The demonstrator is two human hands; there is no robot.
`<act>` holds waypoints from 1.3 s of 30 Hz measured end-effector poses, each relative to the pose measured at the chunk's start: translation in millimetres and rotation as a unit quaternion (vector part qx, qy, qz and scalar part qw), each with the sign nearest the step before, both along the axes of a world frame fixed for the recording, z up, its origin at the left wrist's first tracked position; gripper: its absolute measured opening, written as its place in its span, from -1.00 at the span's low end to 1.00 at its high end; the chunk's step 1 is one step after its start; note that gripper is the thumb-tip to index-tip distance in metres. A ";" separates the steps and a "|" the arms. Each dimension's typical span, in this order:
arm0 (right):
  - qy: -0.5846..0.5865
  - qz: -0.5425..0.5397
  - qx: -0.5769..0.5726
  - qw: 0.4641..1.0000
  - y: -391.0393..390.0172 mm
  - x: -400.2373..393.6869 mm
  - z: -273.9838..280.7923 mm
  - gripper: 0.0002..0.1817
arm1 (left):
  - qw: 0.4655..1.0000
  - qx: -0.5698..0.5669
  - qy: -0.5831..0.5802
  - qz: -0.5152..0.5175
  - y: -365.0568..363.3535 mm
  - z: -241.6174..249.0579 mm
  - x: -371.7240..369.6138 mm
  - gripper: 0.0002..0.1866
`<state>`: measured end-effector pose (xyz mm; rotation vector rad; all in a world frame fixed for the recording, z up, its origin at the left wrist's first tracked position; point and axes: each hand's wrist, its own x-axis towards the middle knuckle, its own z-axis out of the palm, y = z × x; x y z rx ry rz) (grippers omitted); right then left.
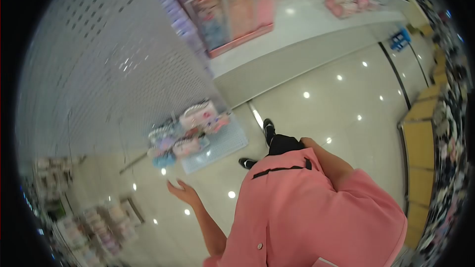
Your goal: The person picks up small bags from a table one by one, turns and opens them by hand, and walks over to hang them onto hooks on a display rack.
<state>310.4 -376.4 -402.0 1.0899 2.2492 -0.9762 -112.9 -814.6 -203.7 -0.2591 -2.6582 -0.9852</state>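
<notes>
Head view, only view. Fisheye, tilted hard, some blur. Person in pink top (316, 207) seen from above, standing on glossy floor (346, 99).

Left hand (182, 191) out to the side, fingers (173, 184) spread open, holding nothing, above bare floor. Right hand not visible; arm (329, 160) bends behind the back, hand hidden, so cannot tell if open or closed.

Nearest things to the left hand: cluster of small pastel bags (190, 131), pink, white and lilac, lying on a white mat (220, 143) on the floor at the foot of a pegboard wall (109, 69). Bags are touching one another, apart from the hand. Judgement: bags look light and soft-sided, maybe slick plastic finish, not fragile; best taken by the top handle or around the body, one at a time. Handles too blurred to confirm.

Rest: boxed dolls (232, 10) on a white platform (307, 24) beyond, more pink items further back. Blue stool (400, 39) far right. Shelves (420, 143) along right edge.
</notes>
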 end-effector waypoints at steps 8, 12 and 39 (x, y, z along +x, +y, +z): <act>-0.089 -0.140 0.060 0.984 16.4 -5.5 74.7 -0.66 | 0.926 -0.168 -0.324 -0.097 -2.8 -123.0 174.4 -0.37; 0.018 -0.166 0.095 0.981 51.1 -16.4 65.8 -0.65 | 0.844 -0.252 -0.448 -0.155 34.8 -158.3 204.3 -0.41; -0.107 -0.185 -0.086 0.973 296.5 158.3 3.7 -0.58 | 0.818 0.027 -0.230 -0.526 670.9 86.1 135.2 -0.66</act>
